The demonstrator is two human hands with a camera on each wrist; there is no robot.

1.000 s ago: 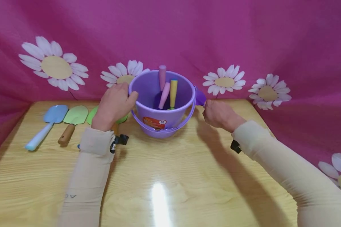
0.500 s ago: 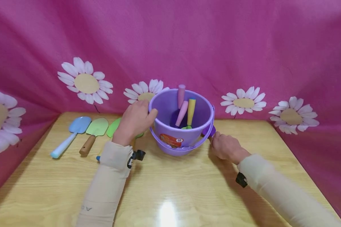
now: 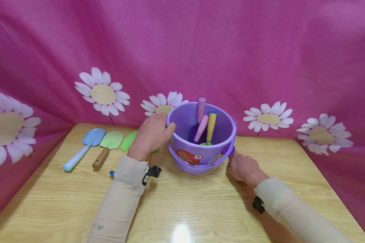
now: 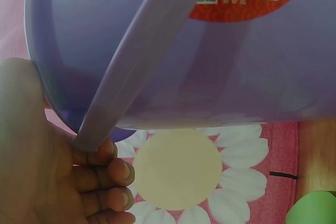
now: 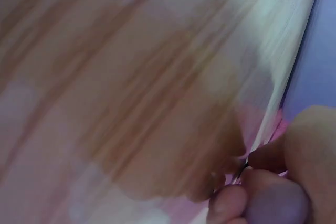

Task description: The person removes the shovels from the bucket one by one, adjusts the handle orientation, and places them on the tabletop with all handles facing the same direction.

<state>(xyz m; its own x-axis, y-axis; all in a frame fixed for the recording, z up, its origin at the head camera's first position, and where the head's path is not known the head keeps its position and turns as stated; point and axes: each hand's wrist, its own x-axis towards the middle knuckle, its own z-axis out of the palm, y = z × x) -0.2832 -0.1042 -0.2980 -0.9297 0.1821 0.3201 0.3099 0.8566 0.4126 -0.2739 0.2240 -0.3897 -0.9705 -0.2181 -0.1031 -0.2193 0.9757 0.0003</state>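
Three tools (image 3: 211, 124) in your bucket (image 3: 209, 152); three trowels (image 3: 111, 139) left on tabletop (image 3: 200, 206). Your left hand (image 3: 152, 133) grips bucket; right hand (image 3: 244, 168) closed round purple scoop (image 3: 232, 151), not yet in.

The left forearm (image 3: 114, 206) slanted forward over the table (image 3: 182, 199) toward its far edge, and the left hand (image 3: 152, 135) gripped above the surface, its fingers curled and its thumb spread apart from them. The right forearm (image 3: 298, 211) angled inward from the side of the table's right edge, and the right hand (image 3: 244, 169) was clenched in a grip, lower than the left
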